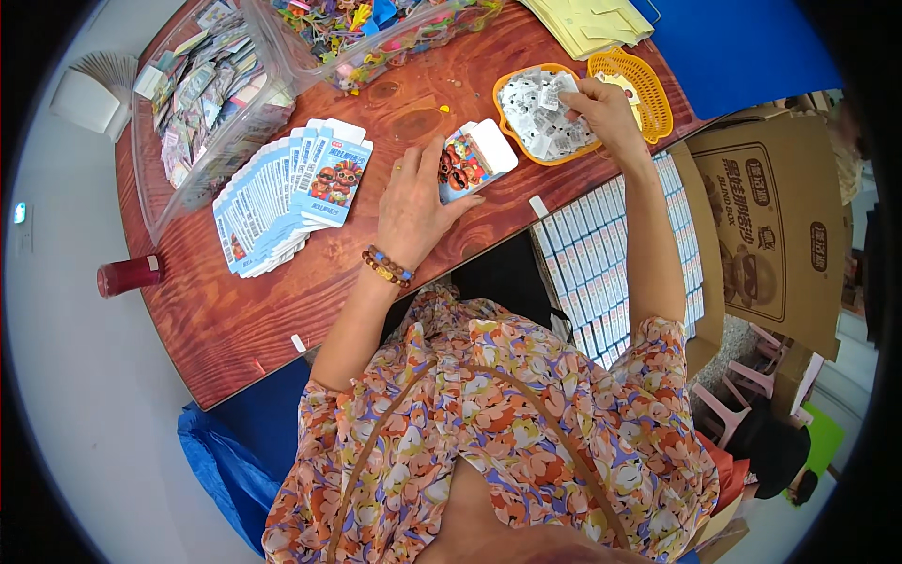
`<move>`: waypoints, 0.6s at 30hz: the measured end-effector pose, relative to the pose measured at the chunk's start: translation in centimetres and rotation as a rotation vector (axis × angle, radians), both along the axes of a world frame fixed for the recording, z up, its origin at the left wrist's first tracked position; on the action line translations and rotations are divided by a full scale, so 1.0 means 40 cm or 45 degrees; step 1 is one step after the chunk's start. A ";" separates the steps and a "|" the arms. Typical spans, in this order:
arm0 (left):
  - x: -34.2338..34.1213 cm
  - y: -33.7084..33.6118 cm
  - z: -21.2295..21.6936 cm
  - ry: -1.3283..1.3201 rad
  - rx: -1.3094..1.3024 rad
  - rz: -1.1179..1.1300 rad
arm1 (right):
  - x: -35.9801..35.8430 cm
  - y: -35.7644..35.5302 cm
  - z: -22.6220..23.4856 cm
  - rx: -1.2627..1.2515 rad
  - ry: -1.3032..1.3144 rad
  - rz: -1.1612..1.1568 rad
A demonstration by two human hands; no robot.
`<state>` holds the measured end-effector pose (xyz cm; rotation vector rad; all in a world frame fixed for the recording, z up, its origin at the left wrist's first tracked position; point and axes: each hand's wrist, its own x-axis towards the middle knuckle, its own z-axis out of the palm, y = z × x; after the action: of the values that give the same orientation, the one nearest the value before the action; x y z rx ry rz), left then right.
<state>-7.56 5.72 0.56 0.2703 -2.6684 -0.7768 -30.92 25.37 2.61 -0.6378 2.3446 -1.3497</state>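
At the left of the table, in from the left edge, a fanned stack of blue-and-white cartons lies flat; its layers look loose, so a brush from the wrist could spread them. Just right of it, a small printed box sits on the right side of the left hand, which grips it between thumb and fingers. Its white flap stands open; a slack grip could let the box shift or tip. Farther right, close to the near edge, an orange basket holds small clear packets. The right hand is over its right side, fingers bent together at the packets; whether they hold one, I cannot tell. Thin packets might cling and lift in pairs, or slip over the near edge onto the packed boxes below.
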 end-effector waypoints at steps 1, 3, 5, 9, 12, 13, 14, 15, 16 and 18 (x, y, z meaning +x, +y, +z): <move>0.001 0.000 0.001 0.003 -0.006 -0.001 | 0.000 0.002 0.001 -0.030 -0.055 0.008; 0.002 -0.001 0.002 0.005 -0.012 0.003 | 0.001 0.005 0.002 -0.028 -0.132 0.000; 0.001 -0.002 0.003 -0.029 0.011 0.011 | 0.002 0.007 0.004 -0.059 -0.214 -0.016; -0.009 0.002 0.004 -0.021 -0.018 0.010 | 0.017 0.003 0.020 -0.125 -0.304 0.064; -0.016 0.013 0.010 -0.042 -0.034 0.021 | 0.060 -0.013 0.039 -0.146 -0.202 0.216; -0.020 0.017 0.011 -0.035 -0.031 0.028 | 0.082 -0.021 0.045 -0.184 -0.091 0.321; -0.022 0.020 0.012 0.004 -0.026 0.025 | 0.107 -0.034 0.045 -0.253 -0.204 0.337; -0.023 0.022 0.013 -0.028 -0.028 0.026 | 0.130 -0.047 0.046 -0.253 -0.204 0.332; -0.023 0.024 0.013 -0.012 -0.016 0.027 | 0.151 -0.062 0.044 -0.192 0.006 0.367; -0.021 0.024 0.013 0.001 -0.009 0.032 | 0.184 -0.085 0.042 0.007 0.345 0.379</move>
<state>-8.42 6.67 1.06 0.3010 -2.6611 -0.7590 -23.57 21.98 4.30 -1.1803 2.3319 -1.1835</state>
